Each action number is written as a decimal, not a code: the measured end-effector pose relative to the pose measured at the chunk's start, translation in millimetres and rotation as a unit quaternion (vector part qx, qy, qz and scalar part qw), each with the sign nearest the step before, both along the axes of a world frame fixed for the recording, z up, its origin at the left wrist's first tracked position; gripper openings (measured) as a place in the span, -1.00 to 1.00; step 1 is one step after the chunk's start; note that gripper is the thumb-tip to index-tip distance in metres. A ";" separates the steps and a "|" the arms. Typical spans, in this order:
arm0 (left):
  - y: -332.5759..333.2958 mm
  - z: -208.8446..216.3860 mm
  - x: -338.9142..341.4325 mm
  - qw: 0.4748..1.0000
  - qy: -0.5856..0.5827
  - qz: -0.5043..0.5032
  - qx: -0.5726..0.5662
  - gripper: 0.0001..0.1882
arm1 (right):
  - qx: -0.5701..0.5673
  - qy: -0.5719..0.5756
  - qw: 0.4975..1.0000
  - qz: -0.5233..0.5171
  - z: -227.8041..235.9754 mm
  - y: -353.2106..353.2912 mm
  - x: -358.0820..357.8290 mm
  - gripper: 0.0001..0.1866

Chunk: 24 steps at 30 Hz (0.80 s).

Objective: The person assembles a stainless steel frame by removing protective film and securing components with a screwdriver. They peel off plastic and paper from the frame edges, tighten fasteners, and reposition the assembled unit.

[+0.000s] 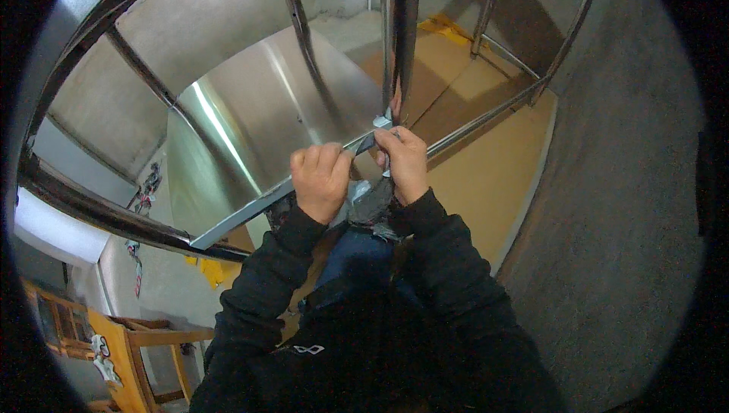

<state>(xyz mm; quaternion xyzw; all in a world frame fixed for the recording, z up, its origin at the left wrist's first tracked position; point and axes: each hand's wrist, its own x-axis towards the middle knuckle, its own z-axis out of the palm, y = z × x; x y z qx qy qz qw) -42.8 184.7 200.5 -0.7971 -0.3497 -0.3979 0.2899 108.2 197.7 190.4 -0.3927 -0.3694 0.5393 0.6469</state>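
A thin metal rail, its lower stretch covered in pale blue-grey (241,219), runs slantwise up to an upright shiny metal post (398,33). My left hand (321,178) is closed round its upper part, thumb side toward the post. Close beside the post's foot, my right hand (406,161) pinches a dark grey strip (365,144) that stretches between both hands. Pale crumpled film (382,122) clings to the post just above the right fingers. Below the hands lies a crumpled grey bundle (373,204), partly hidden; its kind is unclear.
A curved dark metal rail (99,215) with slim bars sweeps round the left. Behind it stands a large shiny sheet-metal panel (228,124). Tan board (486,178) covers the floor at right, beside a grey wall (607,223). A wooden chair-like frame (140,352) stands lower left.
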 end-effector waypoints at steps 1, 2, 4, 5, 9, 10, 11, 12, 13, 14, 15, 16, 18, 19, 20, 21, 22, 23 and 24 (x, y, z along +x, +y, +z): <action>0.2 -0.7 -0.7 1.000 0.001 0.001 0.001 -0.83 | 0.002 0.015 1.000 0.002 -0.5 -1.4 3.0 -0.85; 0.5 -1.9 -1.5 1.000 0.001 0.002 0.002 -0.83 | 0.003 0.031 1.000 0.005 -0.5 -3.2 5.2 -0.86; 0.2 -2.1 -2.1 1.000 0.004 0.003 0.001 -0.83 | 0.006 0.050 0.999 -0.005 1.5 -6.4 9.1 -0.85; -0.4 -1.2 -2.3 1.000 0.005 0.004 -0.001 -0.83 | 0.012 0.037 0.999 -0.017 3.0 -7.0 11.5 -0.85; -0.7 -1.2 0.5 1.000 -0.002 0.003 -0.010 -0.82 | 0.033 0.016 0.998 -0.052 4.7 -6.5 22.5 -0.83; -0.8 -0.4 1.3 1.000 -0.002 0.003 -0.007 -0.82 | 0.042 0.022 0.997 -0.058 3.9 -5.5 23.5 -0.83; -1.1 0.9 2.1 1.000 -0.001 0.003 -0.004 -0.81 | 0.052 0.029 0.996 -0.064 4.1 -5.3 24.7 -0.83; -1.0 1.6 2.9 1.000 -0.001 0.003 -0.002 -0.81 | 0.054 0.023 0.995 -0.085 6.9 -6.9 28.2 -0.83; -1.5 1.7 1.7 1.000 0.000 0.005 -0.003 -0.79 | 0.056 0.019 0.993 -0.102 13.3 -10.1 31.7 -0.83; -1.7 1.8 0.3 1.000 0.001 0.008 -0.004 -0.77 | 0.058 0.014 0.991 -0.119 17.2 -12.2 35.9 -0.83; -1.9 2.0 -0.8 1.000 0.002 0.011 -0.005 -0.76 | 0.072 -0.028 0.991 -0.113 18.1 -11.7 42.2 -0.85; -0.7 1.9 0.9 1.000 -0.004 0.016 -0.005 -0.74 | 0.086 -0.071 0.988 -0.111 19.3 -10.6 51.9 -0.87; 1.5 1.7 4.3 0.999 -0.017 0.029 -0.006 -0.71 | 0.109 -0.122 0.983 -0.079 15.6 -5.3 57.4 -0.92; 2.1 1.4 4.5 1.000 -0.011 0.026 -0.004 -0.69 | 0.108 -0.156 0.980 -0.052 4.8 -2.3 56.8 -0.93; 2.6 2.1 3.9 1.000 -0.007 0.025 -0.003 -0.68 | 0.108 -0.190 0.975 -0.024 -5.2 -0.5 54.9 -0.93; 3.0 2.6 4.2 1.000 -0.003 0.023 -0.001 -0.67 | 0.107 -0.224 0.969 0.004 -12.8 -0.7 53.1 -0.92; 2.9 2.1 2.6 1.000 -0.001 0.026 -0.003 -0.66 | 0.069 -0.178 0.981 0.038 -14.4 -4.6 41.8 -0.88; 3.0 1.0 2.0 1.000 0.000 0.026 -0.005 -0.66 | 0.005 -0.128 0.989 0.080 -9.3 -10.8 33.3 -0.90; 3.2 -0.1 1.7 1.000 0.000 0.026 -0.007 -0.65 | -0.002 -0.111 0.990 0.084 -8.3 -13.1 24.4 -0.90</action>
